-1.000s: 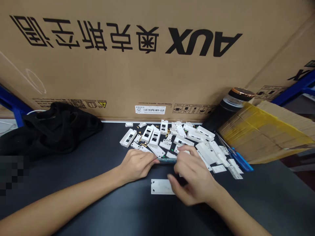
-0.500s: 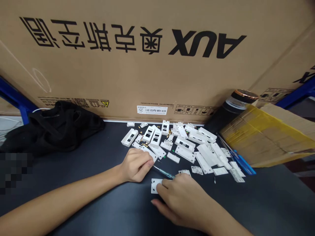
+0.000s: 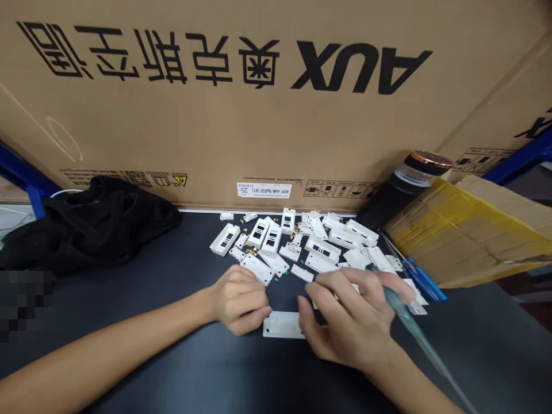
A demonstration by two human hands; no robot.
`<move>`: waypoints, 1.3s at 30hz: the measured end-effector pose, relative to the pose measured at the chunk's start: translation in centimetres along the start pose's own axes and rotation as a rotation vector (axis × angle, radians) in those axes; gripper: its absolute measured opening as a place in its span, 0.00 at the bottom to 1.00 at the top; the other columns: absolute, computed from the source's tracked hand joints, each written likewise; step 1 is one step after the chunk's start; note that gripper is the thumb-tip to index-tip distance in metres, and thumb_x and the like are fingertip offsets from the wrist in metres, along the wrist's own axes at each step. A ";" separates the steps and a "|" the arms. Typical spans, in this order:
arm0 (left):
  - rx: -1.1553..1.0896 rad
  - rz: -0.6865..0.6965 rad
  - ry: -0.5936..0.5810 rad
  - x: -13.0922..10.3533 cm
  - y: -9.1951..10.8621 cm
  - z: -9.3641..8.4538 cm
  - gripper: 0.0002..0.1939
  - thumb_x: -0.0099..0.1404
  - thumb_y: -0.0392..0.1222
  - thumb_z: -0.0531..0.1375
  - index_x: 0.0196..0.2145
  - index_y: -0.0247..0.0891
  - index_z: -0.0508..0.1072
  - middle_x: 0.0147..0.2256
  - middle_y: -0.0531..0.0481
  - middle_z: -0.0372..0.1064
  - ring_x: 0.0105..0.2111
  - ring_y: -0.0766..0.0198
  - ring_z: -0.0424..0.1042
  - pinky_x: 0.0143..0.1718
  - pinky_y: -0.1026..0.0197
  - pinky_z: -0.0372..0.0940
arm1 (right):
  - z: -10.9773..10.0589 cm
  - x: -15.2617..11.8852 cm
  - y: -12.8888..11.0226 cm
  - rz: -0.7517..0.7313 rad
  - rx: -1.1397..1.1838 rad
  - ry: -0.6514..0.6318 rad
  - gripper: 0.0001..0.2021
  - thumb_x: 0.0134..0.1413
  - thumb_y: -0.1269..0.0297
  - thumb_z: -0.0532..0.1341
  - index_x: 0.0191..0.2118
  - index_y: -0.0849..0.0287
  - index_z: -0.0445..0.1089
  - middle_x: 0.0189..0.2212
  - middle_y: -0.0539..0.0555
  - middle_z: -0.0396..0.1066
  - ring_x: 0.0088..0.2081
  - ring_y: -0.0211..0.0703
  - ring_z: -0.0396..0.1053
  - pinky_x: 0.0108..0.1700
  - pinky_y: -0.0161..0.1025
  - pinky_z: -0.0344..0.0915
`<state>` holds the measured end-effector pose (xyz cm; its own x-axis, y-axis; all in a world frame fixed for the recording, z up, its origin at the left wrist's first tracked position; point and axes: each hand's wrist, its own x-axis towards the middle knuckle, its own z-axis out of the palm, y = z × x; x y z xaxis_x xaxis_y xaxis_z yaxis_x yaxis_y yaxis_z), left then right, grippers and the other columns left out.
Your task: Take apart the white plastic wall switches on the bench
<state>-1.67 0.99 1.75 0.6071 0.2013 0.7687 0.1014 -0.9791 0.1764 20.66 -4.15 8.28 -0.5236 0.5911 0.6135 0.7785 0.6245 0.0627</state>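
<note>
Screwdriver (image 3: 411,326): has swung round; now pokes back past the right wrist, gripped in the fingers of the right hand (image 3: 351,313).
White plate (image 3: 282,325): flat between both hands; right thumb hides one end.
Left hand (image 3: 241,299): fingers curled together beside it.
Behind: messy white pieces (image 3: 303,272), then a big brown box (image 3: 259,132).

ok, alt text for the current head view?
The right hand holds a screwdriver pointing to the lower right and partly covers one end of a white plate; the curled left hand is near the other. Behind them, loose white parts lie scattered on a dark table before a box printed AUX upside down.
</note>
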 end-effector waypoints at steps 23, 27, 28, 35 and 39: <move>0.058 0.037 -0.110 -0.4 0.0 0.7 0.16 0.53 0.29 0.53 0.18 0.39 0.47 0.15 0.59 0.46 0.16 0.68 0.44 0.22 0.56 0.51 | 2.7 0.1 3.9 0.457 -0.121 -0.616 0.09 0.68 0.64 0.51 0.48 0.58 0.65 0.26 0.53 0.76 0.25 0.48 0.74 0.25 0.39 0.40; 0.102 0.050 -0.046 -0.4 -0.2 0.9 0.21 0.62 0.24 0.56 0.19 0.38 0.52 0.16 0.61 0.48 0.17 0.71 0.43 0.36 0.63 0.70 | 3.5 -0.2 5.7 0.492 -0.197 -0.622 0.10 0.68 0.64 0.52 0.42 0.58 0.69 0.29 0.57 0.78 0.28 0.51 0.76 0.25 0.38 0.41; 0.115 0.044 -0.020 -0.4 -0.2 1.0 0.22 0.64 0.23 0.57 0.19 0.38 0.54 0.16 0.62 0.48 0.18 0.72 0.42 0.44 0.63 0.73 | 3.6 -0.2 5.9 0.489 -0.198 -0.632 0.10 0.68 0.65 0.52 0.40 0.58 0.70 0.28 0.57 0.78 0.28 0.51 0.76 0.25 0.38 0.42; 0.189 0.059 -0.009 -0.4 -0.2 1.0 0.25 0.70 0.42 0.62 0.18 0.39 0.57 0.15 0.63 0.47 0.16 0.73 0.44 0.62 0.54 0.69 | 3.4 -0.3 6.4 0.489 -0.131 -0.512 0.11 0.67 0.64 0.53 0.40 0.58 0.72 0.26 0.55 0.76 0.26 0.47 0.73 0.26 0.38 0.46; 0.192 0.134 -0.187 -0.5 0.4 1.2 0.29 0.72 0.57 0.56 0.17 0.40 0.61 0.13 0.61 0.52 0.13 0.71 0.51 0.64 0.53 0.65 | 1.5 -0.3 6.7 0.362 0.192 -0.415 0.11 0.66 0.61 0.55 0.40 0.58 0.74 0.18 0.48 0.66 0.20 0.38 0.62 0.28 0.36 0.53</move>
<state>-0.98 0.49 0.75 0.7582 0.0789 0.6472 0.1475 -0.9877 -0.0523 25.51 0.59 7.33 -0.3582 0.9103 0.2074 0.8765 0.4044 -0.2613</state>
